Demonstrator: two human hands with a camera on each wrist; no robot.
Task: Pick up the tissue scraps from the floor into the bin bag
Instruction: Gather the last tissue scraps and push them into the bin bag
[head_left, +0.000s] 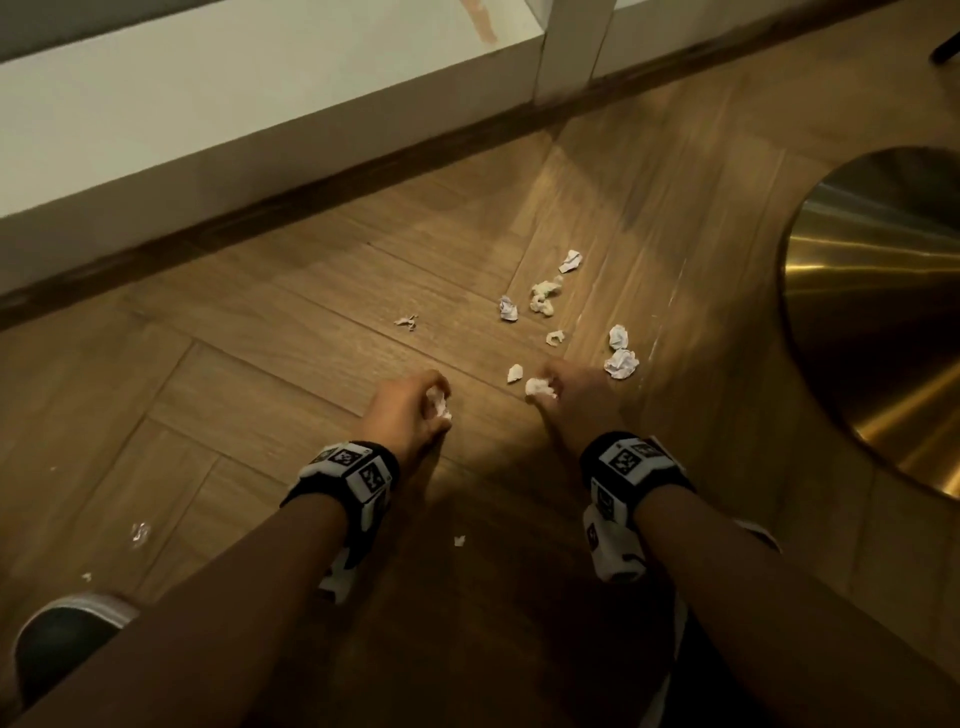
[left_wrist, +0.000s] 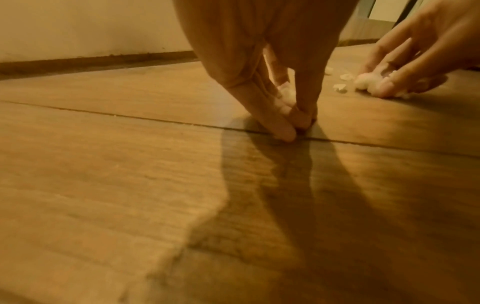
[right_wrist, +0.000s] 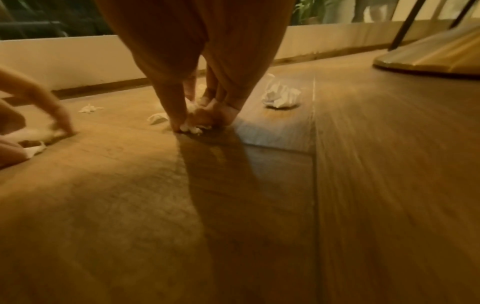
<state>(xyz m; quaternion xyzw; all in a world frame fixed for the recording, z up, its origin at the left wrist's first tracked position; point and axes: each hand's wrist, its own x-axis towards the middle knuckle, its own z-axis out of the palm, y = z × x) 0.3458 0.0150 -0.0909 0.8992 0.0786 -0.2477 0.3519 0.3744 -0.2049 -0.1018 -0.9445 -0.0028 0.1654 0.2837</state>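
Both hands are down at the wooden floor. My left hand has its fingers curled round a white tissue scrap; in the left wrist view the same scrap shows between the pinched fingers. My right hand pinches another tissue scrap against the floor, and this scrap shows under its fingertips in the right wrist view. Several more crumpled scraps lie beyond, such as a wad right of the right hand and a small scrap between the hands. No bin bag is in view.
A round brass table base stands at the right. A white wall with a dark skirting board runs along the back. My shoe is at the lower left, with small tissue bits near it.
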